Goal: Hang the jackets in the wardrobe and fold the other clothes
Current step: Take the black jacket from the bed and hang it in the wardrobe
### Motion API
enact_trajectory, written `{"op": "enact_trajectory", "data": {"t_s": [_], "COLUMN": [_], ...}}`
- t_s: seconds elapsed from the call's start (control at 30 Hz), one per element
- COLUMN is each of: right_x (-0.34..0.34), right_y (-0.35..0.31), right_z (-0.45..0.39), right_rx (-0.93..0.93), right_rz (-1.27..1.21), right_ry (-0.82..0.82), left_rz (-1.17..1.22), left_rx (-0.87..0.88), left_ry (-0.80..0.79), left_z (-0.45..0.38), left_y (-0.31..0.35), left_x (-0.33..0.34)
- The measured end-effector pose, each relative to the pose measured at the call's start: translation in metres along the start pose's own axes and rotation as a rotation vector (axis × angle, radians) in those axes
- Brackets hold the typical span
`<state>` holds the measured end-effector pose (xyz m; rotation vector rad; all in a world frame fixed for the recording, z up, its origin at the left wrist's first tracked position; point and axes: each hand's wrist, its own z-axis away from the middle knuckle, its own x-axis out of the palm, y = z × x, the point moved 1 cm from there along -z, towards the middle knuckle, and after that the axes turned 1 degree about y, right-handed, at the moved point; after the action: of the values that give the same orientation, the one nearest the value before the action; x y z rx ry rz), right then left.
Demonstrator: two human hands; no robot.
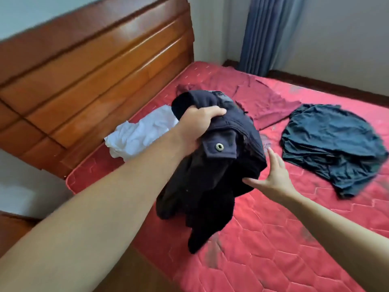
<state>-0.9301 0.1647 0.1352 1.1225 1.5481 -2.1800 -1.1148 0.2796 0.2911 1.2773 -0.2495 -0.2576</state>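
Observation:
My left hand (196, 127) grips a bunched black jacket (212, 178) with a metal snap button and holds it up over the red mattress (273, 239); its lower part hangs down to the quilted surface. My right hand (271, 175) is open with fingers spread, touching the jacket's right side from below. A crumpled white garment (141, 135) lies near the headboard. A dark red garment (263, 98) is spread flat further back. A dark teal garment (332, 146) lies rumpled on the right.
A glossy wooden headboard (94, 81) runs along the left. A blue-grey curtain (267, 34) hangs in the far corner by pale walls. A wooden piece of furniture (12, 230) shows at the lower left edge.

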Motion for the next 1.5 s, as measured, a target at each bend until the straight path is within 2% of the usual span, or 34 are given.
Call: {"op": "enact_trajectory", "data": {"t_s": [0.13,0.2,0.3,0.37,0.47,0.5,0.57,0.67,0.7,0.73,0.8,0.87,0.9,1.0,1.1,1.17,1.27,1.37,1.43,1.5], "right_x": [-0.065,-0.104,-0.167,-0.197,-0.216,-0.217,-0.214,-0.210,-0.207,-0.205,-0.201,-0.197,-0.194,-0.170,-0.132,-0.106,-0.097,-0.117,-0.135,-0.149], "right_y": [-0.024,-0.033,-0.056,-0.076,-0.102,-0.110,-0.127,-0.149,-0.155,-0.160,-0.162,-0.150,-0.137,-0.070,0.000,0.025,0.021,0.005,-0.010,-0.031], "right_z": [-0.007,-0.010,-0.003,0.002,0.006,0.009,0.012,0.013,0.014,0.016,0.020,0.027,0.029,0.049,0.081,0.087,0.073,0.058,0.053,0.049], "right_rx": [-0.087,-0.139,-0.103,-0.028,0.068,0.097,0.144,0.131,0.120,0.106,0.048,-0.035,-0.103,-0.278,-0.239,-0.216,-0.111,-0.054,-0.066,-0.065], "right_rz": [-0.154,-0.256,-0.461,-0.609,-0.702,-0.729,-0.799,-0.912,-0.942,-0.972,-0.999,-0.985,-0.917,-0.500,-0.177,0.025,-0.149,-0.294,-0.332,-0.384], "right_ry": [0.083,0.105,0.173,0.180,0.158,0.159,0.186,0.208,0.189,0.149,0.011,-0.092,-0.082,0.069,-0.166,-0.213,-0.019,-0.015,-0.005,0.037], "left_rz": [0.103,0.205,0.251,0.262,0.045,-0.070,-0.254,-0.349,-0.374,-0.405,-0.425,-0.347,-0.294,-0.104,0.192,0.315,0.320,0.264,0.130,-0.118], "left_rx": [0.133,0.163,0.181,0.101,-0.093,-0.114,-0.110,-0.045,0.041,0.156,0.327,0.355,0.342,0.239,0.009,-0.114,-0.173,-0.168,-0.168,-0.191], "left_ry": [-0.066,-0.069,-0.050,-0.016,-0.033,-0.061,-0.223,-0.494,-0.483,-0.400,-0.135,-0.016,-0.007,0.043,0.113,0.033,-0.079,-0.079,-0.076,-0.077], "left_z": [0.031,0.040,0.039,0.043,0.045,0.049,0.058,0.072,0.073,0.073,0.068,0.063,0.062,0.056,0.047,0.042,0.043,0.037,0.036,0.039], "left_y": [0.085,0.106,0.113,0.101,0.062,0.049,0.027,0.003,-0.003,-0.008,-0.015,-0.019,-0.020,-0.009,0.011,0.016,0.012,0.004,0.001,-0.006], "left_x": [0.031,0.034,0.032,0.035,0.047,0.055,0.077,0.111,0.121,0.128,0.136,0.136,0.135,0.132,0.127,0.126,0.125,0.106,0.090,0.081]}}
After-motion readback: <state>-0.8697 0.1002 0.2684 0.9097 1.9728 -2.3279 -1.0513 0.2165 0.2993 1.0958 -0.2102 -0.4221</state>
